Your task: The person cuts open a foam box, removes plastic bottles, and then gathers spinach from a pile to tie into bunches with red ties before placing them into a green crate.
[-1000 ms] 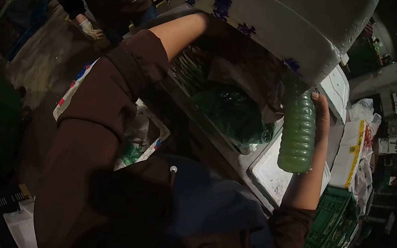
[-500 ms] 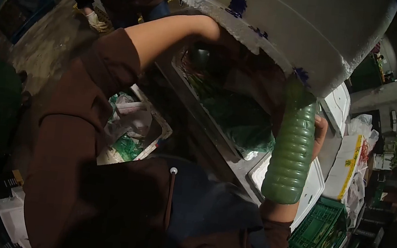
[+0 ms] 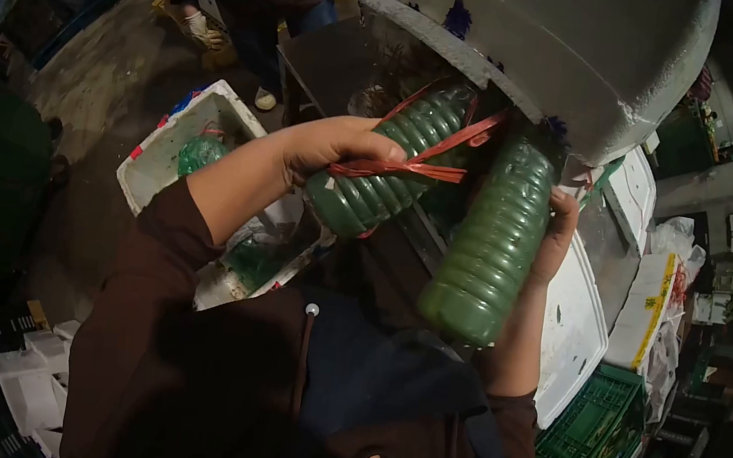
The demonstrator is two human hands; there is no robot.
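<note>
Red plastic string (image 3: 410, 168) is tied round a green ribbed bottle (image 3: 361, 201). My left hand (image 3: 340, 145) grips this bottle, thumb over the string. A second green ribbed bottle (image 3: 490, 253), cloudy and wet-looking, tilts with its base toward me. My right hand (image 3: 558, 234) is closed round its far right side; most of those fingers are hidden behind it. The upper ends of both bottles lie in shadow below the rim of a big white foam box (image 3: 570, 62) with purple marks.
An open foam box with plastic bags (image 3: 211, 150) stands at left. To the right are a white foam lid (image 3: 580, 319), a green crate (image 3: 594, 422) and a white carton with yellow tape (image 3: 640, 308). Another person's gloved hand (image 3: 203, 30) is at the upper left.
My left hand has come out from under the foam box with the string-tied bottle. The right bottle has moved left and tilted more.
</note>
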